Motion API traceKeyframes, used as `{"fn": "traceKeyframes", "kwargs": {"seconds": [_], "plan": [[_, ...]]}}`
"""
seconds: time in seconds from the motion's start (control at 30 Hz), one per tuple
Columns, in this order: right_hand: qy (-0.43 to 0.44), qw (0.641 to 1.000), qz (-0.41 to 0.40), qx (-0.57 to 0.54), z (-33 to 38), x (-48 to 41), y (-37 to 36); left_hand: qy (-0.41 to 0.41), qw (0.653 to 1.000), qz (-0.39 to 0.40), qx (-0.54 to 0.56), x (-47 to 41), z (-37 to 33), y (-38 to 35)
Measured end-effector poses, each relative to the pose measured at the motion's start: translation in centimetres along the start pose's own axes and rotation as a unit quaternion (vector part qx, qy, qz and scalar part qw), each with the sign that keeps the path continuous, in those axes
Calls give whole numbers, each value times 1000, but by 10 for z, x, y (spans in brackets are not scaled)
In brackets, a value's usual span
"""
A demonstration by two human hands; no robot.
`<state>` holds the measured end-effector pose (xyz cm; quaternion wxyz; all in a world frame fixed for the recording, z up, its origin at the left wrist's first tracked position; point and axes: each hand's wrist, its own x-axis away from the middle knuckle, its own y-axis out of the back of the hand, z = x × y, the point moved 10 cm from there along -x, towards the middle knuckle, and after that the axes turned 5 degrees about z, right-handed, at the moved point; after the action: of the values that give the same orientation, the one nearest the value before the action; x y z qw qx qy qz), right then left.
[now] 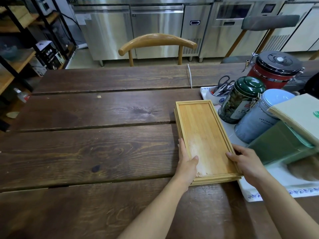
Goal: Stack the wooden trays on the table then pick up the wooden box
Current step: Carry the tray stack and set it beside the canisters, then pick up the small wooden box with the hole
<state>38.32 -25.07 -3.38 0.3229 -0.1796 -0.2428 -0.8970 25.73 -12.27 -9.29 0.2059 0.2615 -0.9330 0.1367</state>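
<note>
Both hands clamp the stack | left hand (187, 163) and right hand (246, 162) grip light rectangular wooden trays (205, 135) stacked on dark plank table (103, 144), right side | stacking looks finished; I spot no wooden box yet

Dark stained wood on the bench (86, 152), planked, grain and knots plain, low sheen. Pale bamboo-like wood on the trays (205, 135), smooth, matt, a whitish worn patch near the close end. Glossy green metal on one tin (241, 99), matt blue on another (259, 123). Brushed steel on the cabinets (155, 30).
</note>
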Motion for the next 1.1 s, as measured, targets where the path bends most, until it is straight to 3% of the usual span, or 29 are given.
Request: {"fn": "traceKeyframes", "kwargs": {"seconds": [0.47,0.63,0.77,0.9,0.97,1.1], "plan": [[-16,1000,-11,4,-3,1,5,8,1000,-25,1,18,-15,7],[38,978,-101,176,29,16,14,-3,994,-52,-92,31,-44,37],[128,954,-85,257,79,32,-17,3,982,-58,-177,50,-72,86],[146,954,-17,261,101,44,-72,-2,962,-64,-266,95,-102,148],[161,947,15,277,109,54,-109,-12,943,-103,-315,129,-113,187],[209,912,98,339,115,79,-198,-3,861,-216,-461,214,-128,264]]}}
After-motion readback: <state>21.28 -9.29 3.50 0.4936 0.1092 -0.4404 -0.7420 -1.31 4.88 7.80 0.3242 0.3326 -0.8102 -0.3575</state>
